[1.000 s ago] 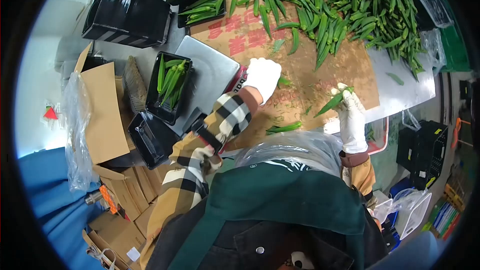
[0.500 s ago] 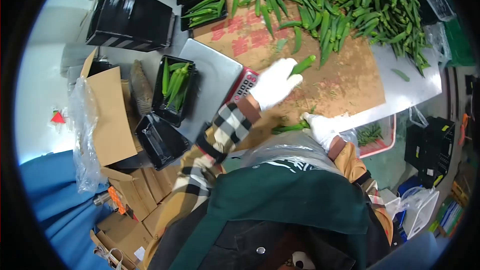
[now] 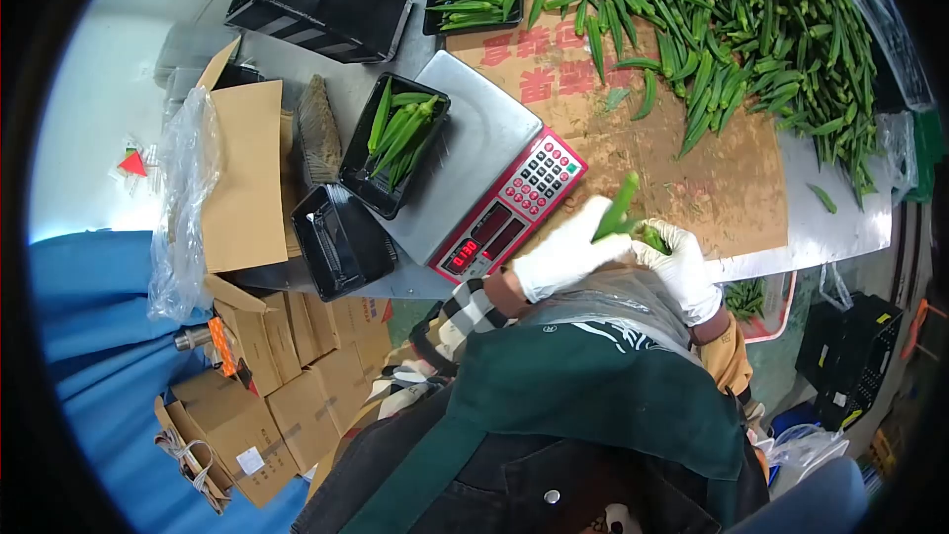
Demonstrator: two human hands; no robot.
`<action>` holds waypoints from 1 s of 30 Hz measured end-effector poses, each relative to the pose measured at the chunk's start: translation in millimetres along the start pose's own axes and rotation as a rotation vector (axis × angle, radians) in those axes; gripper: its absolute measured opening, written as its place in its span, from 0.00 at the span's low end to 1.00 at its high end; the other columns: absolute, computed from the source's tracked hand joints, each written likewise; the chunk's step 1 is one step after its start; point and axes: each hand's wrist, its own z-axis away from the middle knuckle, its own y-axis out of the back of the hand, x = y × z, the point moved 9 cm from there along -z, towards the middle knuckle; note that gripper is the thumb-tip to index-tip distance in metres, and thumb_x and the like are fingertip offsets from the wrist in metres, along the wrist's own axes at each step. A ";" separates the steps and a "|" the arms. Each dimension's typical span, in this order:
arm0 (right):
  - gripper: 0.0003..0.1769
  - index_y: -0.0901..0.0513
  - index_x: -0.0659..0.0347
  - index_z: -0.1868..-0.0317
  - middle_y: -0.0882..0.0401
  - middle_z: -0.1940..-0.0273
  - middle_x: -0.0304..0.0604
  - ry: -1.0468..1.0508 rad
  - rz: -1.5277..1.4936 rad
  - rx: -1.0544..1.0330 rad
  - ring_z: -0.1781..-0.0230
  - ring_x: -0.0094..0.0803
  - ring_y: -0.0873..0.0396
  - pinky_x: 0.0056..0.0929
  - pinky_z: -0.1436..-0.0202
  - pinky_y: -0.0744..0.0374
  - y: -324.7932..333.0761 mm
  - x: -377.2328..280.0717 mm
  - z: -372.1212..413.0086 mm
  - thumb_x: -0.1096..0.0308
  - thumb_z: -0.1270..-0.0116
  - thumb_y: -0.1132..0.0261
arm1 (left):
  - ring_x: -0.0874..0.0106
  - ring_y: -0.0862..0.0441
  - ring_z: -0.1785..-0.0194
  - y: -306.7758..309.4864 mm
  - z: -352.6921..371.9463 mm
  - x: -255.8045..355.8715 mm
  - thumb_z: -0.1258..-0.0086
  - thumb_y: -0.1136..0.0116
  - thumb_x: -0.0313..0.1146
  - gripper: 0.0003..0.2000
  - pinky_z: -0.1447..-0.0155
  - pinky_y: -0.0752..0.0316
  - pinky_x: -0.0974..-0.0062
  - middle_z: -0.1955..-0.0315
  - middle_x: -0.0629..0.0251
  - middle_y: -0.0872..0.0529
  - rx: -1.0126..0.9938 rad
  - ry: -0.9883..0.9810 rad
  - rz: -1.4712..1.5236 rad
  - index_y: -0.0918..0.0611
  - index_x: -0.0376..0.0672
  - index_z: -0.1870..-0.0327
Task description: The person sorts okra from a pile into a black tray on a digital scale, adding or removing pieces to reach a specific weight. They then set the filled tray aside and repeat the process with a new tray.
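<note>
My left hand (image 3: 571,255), in a white glove, is closed around an okra pod (image 3: 619,206) that points up and away from me. Close beside it, my white-gloved right hand (image 3: 682,272) grips more okra (image 3: 652,236), mostly hidden by the fingers. Both hands are near the table's front edge, over the cardboard sheet (image 3: 732,173). To the left, a black tray (image 3: 358,163) with several okra pods sits on a red-and-silver scale (image 3: 465,129) with a lit red display. A second black tray (image 3: 336,247) without okra leans at the scale's near left corner.
A large okra pile (image 3: 751,30) covers the far right of the table. Two filled trays (image 3: 474,2) stand at the back, near a stack of black trays (image 3: 321,0). An open carton (image 3: 242,178) is at the left; more cardboard boxes (image 3: 306,376) lie below. A crate (image 3: 781,311) holds okra.
My left hand has drawn back toward my body with its okra pod, uncovering the scale's keypad, and now nearly meets my right hand. My right hand has lifted its okra. The view has shifted.
</note>
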 end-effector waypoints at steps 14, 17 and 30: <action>0.18 0.15 0.67 0.43 0.10 0.56 0.46 0.078 0.126 0.179 0.59 0.23 0.17 0.25 0.51 0.19 13.4 26.2 -0.7 0.72 0.31 0.28 | 0.52 0.17 0.46 279.2 89.3 -17.5 0.28 0.32 0.38 0.18 0.38 0.23 0.60 0.48 0.48 0.15 0.907 -0.042 -0.795 0.17 0.39 0.42; 0.18 0.15 0.67 0.43 0.10 0.56 0.46 0.055 0.135 0.187 0.58 0.23 0.17 0.25 0.50 0.19 15.1 29.6 0.3 0.72 0.31 0.28 | 0.66 0.14 0.47 304.0 110.5 -18.7 0.26 0.33 0.34 0.17 0.39 0.21 0.70 0.49 0.53 0.13 1.034 -0.007 -0.501 0.17 0.34 0.43; 0.19 0.16 0.66 0.41 0.10 0.53 0.48 -0.004 0.283 0.171 0.55 0.27 0.16 0.27 0.47 0.19 29.2 23.3 11.8 0.71 0.30 0.30 | 0.65 0.15 0.43 332.6 115.0 -16.9 0.27 0.31 0.39 0.22 0.36 0.23 0.69 0.45 0.52 0.13 1.076 0.016 -0.470 0.18 0.32 0.40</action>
